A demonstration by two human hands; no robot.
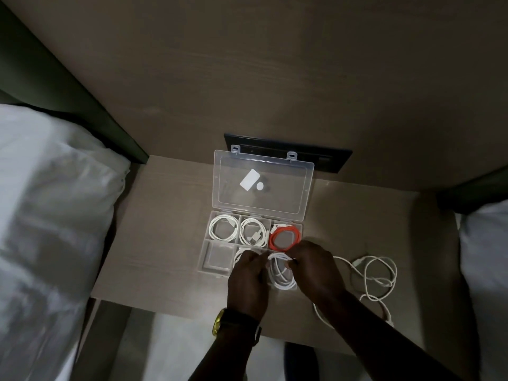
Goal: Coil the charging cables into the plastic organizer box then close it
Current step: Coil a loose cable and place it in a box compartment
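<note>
Your fingers [288, 264] on the right hand [313, 266] are pinched closed on a white coil [281, 276], holding its loops together so they do not spring apart. Your left hand [247, 276] is curled beside it, fingers bent in on the coil's near-left side; how much of the cable it grips is hidden by the knuckles. Both hands press the coil down over the near-right cell of the box [217, 264], which looks like the step in hand: seating this cable so it stays flat.

Further out, the far row is full: two white coils [224, 228] and [253, 232] and an orange coil [284, 239], one per cell, so nothing tangles. A coil seems to lie in the near-middle cell, mostly under your left hand. The near-left cell is empty.

The lid [262, 185] lies flat open behind the box, hinged back out of your way.

To your right, a loose cable [376, 273] sprawls on the bench [165, 215], uncoiled. By my judgement it is meant for the empty cell, and only then can the lid close.
</note>
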